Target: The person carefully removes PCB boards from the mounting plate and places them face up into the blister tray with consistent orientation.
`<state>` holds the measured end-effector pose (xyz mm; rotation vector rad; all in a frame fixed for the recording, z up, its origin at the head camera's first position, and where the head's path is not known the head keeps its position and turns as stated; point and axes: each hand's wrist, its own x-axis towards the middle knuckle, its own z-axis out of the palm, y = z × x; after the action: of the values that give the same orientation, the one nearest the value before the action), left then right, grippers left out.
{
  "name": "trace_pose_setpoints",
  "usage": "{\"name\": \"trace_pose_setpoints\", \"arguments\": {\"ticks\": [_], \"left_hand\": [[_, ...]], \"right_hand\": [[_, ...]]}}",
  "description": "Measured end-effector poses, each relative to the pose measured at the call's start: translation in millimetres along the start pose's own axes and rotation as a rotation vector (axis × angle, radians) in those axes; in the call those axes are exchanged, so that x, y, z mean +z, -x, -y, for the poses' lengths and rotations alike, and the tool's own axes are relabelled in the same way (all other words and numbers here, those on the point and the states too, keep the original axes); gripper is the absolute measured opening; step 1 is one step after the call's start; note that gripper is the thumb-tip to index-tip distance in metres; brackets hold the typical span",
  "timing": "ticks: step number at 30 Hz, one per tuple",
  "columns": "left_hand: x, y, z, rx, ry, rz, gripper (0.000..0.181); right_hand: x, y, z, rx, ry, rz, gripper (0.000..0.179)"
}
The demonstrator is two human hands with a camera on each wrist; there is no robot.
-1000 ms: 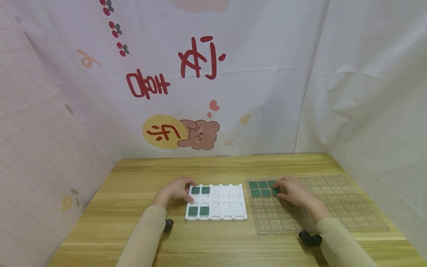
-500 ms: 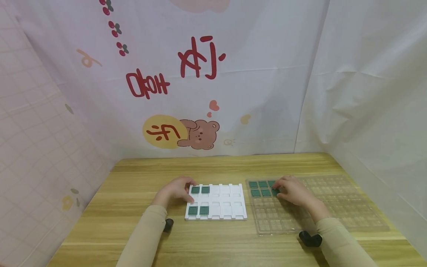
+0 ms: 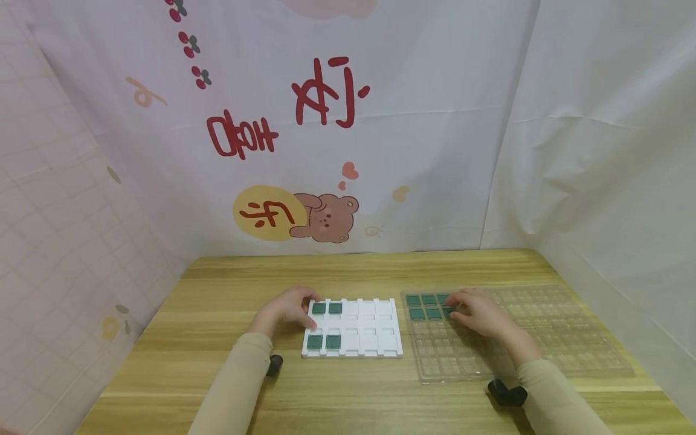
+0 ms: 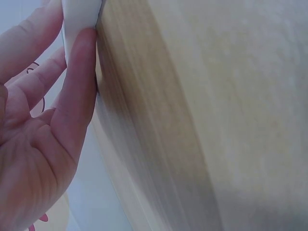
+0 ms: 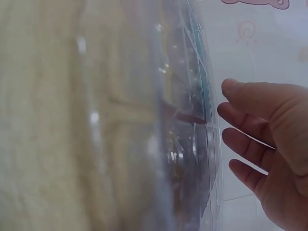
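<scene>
My left hand [image 3: 286,311] holds the left edge of a white plastic tray [image 3: 351,355], its thumb and fingers spread along that side. In the left wrist view, the fingers [image 4: 79,72] press on the tray's pale edge [image 4: 82,19]. Green square chips [image 3: 333,342] sit in the tray's two left columns, two in each. My right hand [image 3: 478,311] hovers over the clear plastic tray [image 3: 435,382], thumb and forefinger close to the green chips [image 3: 433,313] in its far left corner. Those fingertips partly cover the third column. In the right wrist view, the loosely bent fingers [image 5: 248,137] hold nothing visible.
Both trays lie on a wood-grain table [image 3: 337,399], the clear one reaching toward the right edge. A white printed cloth [image 3: 424,151] hangs behind and at both sides. Each wrist wears a black camera mount [image 3: 507,393].
The right thumb has shifted slightly up and left over the third-column chips. The left hand, both trays and the other chips stay put; the head view has moved a touch.
</scene>
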<state>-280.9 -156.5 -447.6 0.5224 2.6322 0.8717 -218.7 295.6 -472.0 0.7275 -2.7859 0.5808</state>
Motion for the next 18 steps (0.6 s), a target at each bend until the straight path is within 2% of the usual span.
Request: {"name": "trace_pose_setpoints", "arguments": {"ticks": [7, 14, 18], "left_hand": [[0.1, 0.2, -0.9, 0.009, -0.008, -0.004, 0.055], [0.4, 0.3, -0.8, 0.01, -0.009, -0.007, 0.056], [0.6, 0.3, -0.9, 0.008, -0.013, -0.008, 0.056]], "right_hand": [[3.3, 0.2, 4.6, 0.016, 0.006, -0.052, 0.017], [1.3, -0.3, 12.7, 0.066, -0.031, -0.073, 0.018], [-0.9, -1.4, 20.7, 0.06, -0.036, -0.1, 0.02]]}}
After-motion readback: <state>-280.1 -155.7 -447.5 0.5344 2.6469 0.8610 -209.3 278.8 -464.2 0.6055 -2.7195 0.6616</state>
